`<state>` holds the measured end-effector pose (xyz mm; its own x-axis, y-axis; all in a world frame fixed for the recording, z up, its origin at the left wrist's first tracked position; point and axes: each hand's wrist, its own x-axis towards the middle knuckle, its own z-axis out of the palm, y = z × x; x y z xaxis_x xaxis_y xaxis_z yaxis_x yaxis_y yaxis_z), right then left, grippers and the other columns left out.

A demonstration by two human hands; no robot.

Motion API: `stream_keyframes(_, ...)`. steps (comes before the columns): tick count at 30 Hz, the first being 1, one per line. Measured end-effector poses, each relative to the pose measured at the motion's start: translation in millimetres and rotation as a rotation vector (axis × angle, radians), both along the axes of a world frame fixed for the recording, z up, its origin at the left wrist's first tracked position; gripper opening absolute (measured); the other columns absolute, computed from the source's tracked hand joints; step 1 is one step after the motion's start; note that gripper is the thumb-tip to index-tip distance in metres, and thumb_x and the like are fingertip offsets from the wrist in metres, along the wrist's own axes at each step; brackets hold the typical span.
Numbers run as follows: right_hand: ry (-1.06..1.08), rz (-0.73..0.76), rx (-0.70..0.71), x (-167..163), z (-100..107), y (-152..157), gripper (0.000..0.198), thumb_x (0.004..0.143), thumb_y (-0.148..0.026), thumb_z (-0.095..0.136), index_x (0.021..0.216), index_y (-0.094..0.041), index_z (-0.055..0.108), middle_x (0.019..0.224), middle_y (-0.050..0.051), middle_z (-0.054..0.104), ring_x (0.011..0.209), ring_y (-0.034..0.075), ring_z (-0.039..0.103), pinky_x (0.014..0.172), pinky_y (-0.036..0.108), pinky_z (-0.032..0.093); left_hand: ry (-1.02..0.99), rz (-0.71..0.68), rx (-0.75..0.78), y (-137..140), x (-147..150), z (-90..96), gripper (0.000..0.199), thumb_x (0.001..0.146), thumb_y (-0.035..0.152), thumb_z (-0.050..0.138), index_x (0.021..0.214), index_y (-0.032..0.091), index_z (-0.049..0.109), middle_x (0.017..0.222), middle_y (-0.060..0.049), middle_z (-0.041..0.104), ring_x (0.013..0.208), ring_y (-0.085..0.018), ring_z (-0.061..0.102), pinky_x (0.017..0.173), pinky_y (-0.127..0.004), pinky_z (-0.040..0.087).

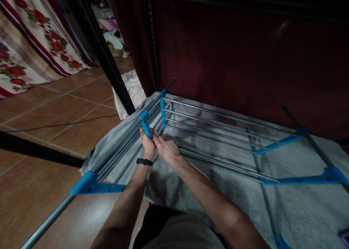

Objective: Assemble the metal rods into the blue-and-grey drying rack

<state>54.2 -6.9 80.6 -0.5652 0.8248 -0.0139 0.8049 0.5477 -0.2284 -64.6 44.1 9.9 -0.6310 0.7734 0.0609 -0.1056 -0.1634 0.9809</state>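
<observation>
A clothes drying rack of grey metal rods (pixel 212 112) and blue plastic brackets lies across a grey blanket. My left hand (pixel 148 144), with a black band on its wrist, is closed around the lower part of a blue bracket (pixel 145 121) on the rack's left side. Against that bracket's lower end, my right hand (pixel 167 149) has its fingers pinched together; what lies between them is hidden. Two front rods (pixel 218 163) extend from beside the right hand to a long blue bracket (pixel 300 180) on the right. Another upright blue bracket (pixel 163 111) stands just beyond my hands.
The grey blanket (pixel 313 212) covers a raised surface beside a dark red panel (pixel 231 60). Black metal posts (pixel 100 49) rise at the left. A cable (pixel 62 124) crosses the tiled floor (pixel 54 107) near a floral curtain (pixel 35 41). A dark device (pixel 344 237) lies at the lower right.
</observation>
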Motion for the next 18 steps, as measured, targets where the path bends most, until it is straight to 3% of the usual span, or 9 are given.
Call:
stream_keyframes(11,0.041,-0.020,-0.011,-2,-2,0,0.047,0.110,-0.020,0.023,0.149,-0.021,0.049,0.135,0.010,0.070,0.108,0.022,0.074,0.093,0.038,0.056,-0.066,-0.029,-0.002,-2,-2,-5.9,0.073,0.097,0.079,0.028,0.061,0.023,0.060,0.062,-0.005,0.061,0.061,-0.018,0.058,0.070,-0.033,0.051)
stream_keyframes(18,0.012,-0.049,-0.100,-1,-7,4,0.047,0.110,-0.022,0.025,0.149,-0.027,0.051,0.137,0.006,0.071,0.108,0.021,0.073,0.096,0.037,0.055,-0.080,-0.047,-0.024,-5,-2,-11.5,0.075,0.096,0.082,0.028,0.059,0.024,0.060,0.059,-0.004,0.060,0.058,-0.017,0.054,0.067,-0.033,0.050)
